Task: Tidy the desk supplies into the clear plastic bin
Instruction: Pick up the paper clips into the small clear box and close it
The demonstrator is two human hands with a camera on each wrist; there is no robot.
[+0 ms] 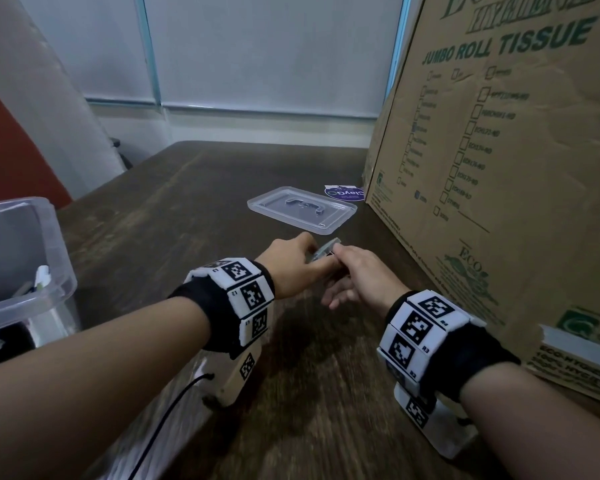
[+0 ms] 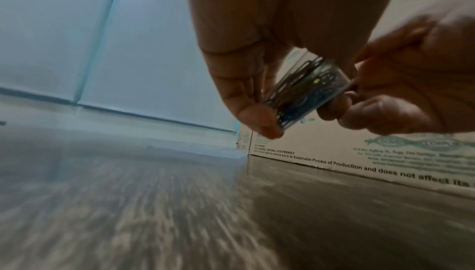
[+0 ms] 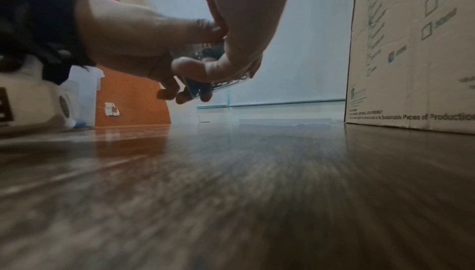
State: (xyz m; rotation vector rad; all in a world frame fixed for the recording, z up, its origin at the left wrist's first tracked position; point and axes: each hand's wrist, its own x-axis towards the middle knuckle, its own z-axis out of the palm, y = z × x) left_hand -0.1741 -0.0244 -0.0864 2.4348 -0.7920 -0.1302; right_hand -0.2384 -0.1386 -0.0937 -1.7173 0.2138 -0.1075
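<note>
Surface: dark wood-grain desk [image 1: 194, 209] against frosted glass panels, with a large cardboard box [image 1: 499, 168] standing along its right side.
Paper-clip case: a small clear case of paper clips [image 2: 306, 91] is held in the air above the desk, between the two hands, well apart from the bin.
Left hand: the left hand [image 1: 291, 268] pinches the case's left end, thumb and fingers curled onto it.
Right hand: the right hand [image 1: 357, 275] grips the opposite end, fingers clamped on it from the right.
Bin: the clear plastic bin [image 1: 49, 289] sits at the desk's left edge with a few supplies already inside; its lid [image 1: 302, 211] lies flat farther back, beside the box.
Orientation: the case's long axis runs slantwise, one end tilted up and away from the person, the other down toward the left thumb.
Risk, spill: if the case is not latched, and I cannot tell, tilting it or pulling from both ends could pop it open and scatter clips.
Risk, drop: a loose handover between the hands could let the smooth case slip onto the desk.
Risk, carry: the bin is far left, so a hurried swing could clip its rim.
</note>
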